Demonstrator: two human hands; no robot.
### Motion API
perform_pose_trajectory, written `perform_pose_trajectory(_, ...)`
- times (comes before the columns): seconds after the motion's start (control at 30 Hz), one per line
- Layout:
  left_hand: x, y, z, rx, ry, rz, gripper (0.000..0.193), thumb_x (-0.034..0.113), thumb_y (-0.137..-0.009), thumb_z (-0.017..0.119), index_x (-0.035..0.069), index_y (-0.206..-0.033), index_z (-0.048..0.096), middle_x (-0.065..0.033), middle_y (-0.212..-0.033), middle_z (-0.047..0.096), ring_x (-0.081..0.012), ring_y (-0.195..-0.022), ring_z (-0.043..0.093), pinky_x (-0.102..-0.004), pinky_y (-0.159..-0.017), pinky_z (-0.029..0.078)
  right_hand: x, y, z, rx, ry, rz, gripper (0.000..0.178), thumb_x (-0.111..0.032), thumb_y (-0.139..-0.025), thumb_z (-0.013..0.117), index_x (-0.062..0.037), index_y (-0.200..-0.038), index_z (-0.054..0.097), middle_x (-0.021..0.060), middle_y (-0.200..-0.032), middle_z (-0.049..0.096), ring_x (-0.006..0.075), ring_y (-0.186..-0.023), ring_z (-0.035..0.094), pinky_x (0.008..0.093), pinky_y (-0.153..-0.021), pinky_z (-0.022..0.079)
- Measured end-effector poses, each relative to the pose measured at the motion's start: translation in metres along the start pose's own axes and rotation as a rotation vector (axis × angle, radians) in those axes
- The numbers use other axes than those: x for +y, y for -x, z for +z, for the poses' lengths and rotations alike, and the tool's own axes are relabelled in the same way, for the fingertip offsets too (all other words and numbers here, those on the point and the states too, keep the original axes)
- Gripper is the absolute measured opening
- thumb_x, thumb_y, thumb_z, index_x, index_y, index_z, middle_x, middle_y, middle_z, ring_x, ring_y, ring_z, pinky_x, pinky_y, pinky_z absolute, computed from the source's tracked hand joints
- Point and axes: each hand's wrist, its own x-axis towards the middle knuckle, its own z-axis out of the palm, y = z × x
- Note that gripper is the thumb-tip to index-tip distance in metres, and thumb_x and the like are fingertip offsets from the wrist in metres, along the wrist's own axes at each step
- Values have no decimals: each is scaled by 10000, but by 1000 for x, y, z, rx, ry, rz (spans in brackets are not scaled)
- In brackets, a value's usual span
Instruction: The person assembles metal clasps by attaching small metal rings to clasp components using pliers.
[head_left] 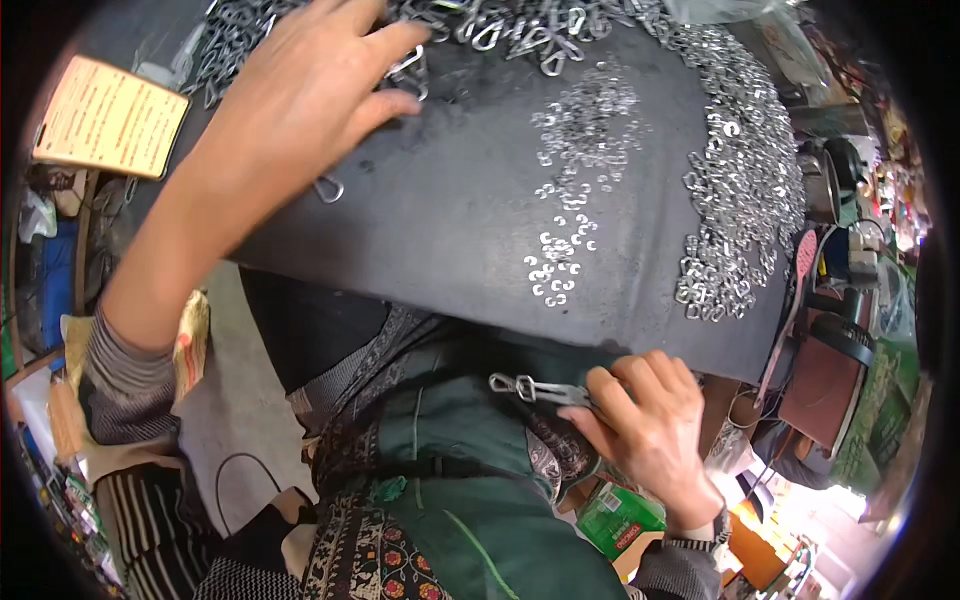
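1. Nearest the camera, a dark green apron is worn over a patterned garment with flowers, filling the lower middle of the view.
2. Just above the apron, the right hand is seen with its fingers closed on a row of silver metal snap clips, which is held pointing toward the person's left, in front of the near edge of the worktop.
3. A black, dusty, rounded worktop spreads across the middle of the view, its near edge curving above the lap.
4. The left hand is stretched over the far left part of the worktop; its fingers are curled round a silver clip at the edge of a heap of larger silver clips along the far rim.
5. One lone silver clip lies on the worktop just under the left wrist.
6. A loose scatter of small silver rings lies at the worktop's middle, and a denser band of silver rings runs down its right side.
7. A yellow printed card lies at the far left, beside the worktop.
8. A green carton is seen below the right hand.
9. A grey floor with a black cable shows at lower left; the cluttered room at the right is too blurred to be told.
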Motion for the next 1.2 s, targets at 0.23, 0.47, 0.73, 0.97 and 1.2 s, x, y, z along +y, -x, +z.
perform_pose_trajectory(0.23,8,-24,35,-226,-439,146,76,66,-747,667,20,-777,615,-110,-894,625,-223,-887,610,-307,-760,517,30,20,-3,75,-13,236,327,-215,-694,817,-69,-917,628,54,-817,553,250,-741,532,373,-642,406)
perform_pose_trajectory(0.47,5,-35,41,-262,-541,52,122,16,-761,622,-16,-874,587,-128,-858,630,-267,-866,630,-361,-724,521,134,-51,-1,550,85,534,154,-148,-787,701,-48,-902,678,131,-832,670,337,-758,654,447,-682,510)
perform_pose_trajectory(0.73,52,62,-32,239,1822,-981,356,216,-984,412,-26,-1235,481,-191,-1060,646,-298,-875,693,-339,-695,566,163,-86,12,408,376,540,171,-206,-821,665,-76,-933,657,111,-872,688,333,-841,671,432,-713,523)
perform_pose_trajectory(0.97,113,92,-38,109,2240,-1198,424,120,-999,441,-22,-1396,397,-175,-1182,576,-179,-840,599,-266,-724,508,162,-91,-7,237,171,767,231,-238,-882,666,-36,-993,655,166,-900,706,362,-825,667,440,-740,491)
perform_pose_trajectory(1.2,153,89,-19,-426,1957,-1048,360,28,-1011,446,-4,-1366,495,-83,-1041,628,-48,-717,519,-177,-587,403,31,-49,-3,107,-847,609,143,-83,-834,741,-3,-914,653,49,-759,633,99,-696,574,264,-614,445)
